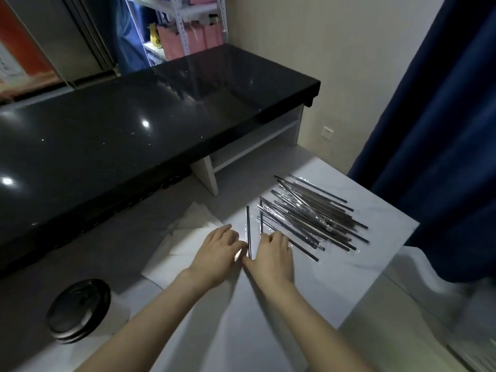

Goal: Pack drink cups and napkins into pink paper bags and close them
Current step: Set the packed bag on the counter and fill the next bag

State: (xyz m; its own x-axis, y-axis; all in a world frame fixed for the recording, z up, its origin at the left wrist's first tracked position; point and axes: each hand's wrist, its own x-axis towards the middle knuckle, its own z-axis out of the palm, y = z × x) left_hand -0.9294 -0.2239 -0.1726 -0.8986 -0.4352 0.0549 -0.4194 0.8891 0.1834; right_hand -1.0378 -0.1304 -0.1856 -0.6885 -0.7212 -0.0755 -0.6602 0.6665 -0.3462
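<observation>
Nothing bagged yet. Left hand (217, 253), fingers together, and right hand (271, 257), grip unclear, flank straw (248, 229); cup (79, 310) and napkins (185, 237) wait left of straw.

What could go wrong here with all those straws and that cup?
The right hand rests on the edge of the loose straw pile, so a nudge might scatter straws toward the table edge. The cup stands near the left forearm; a careless swing of that arm could tip it.
</observation>
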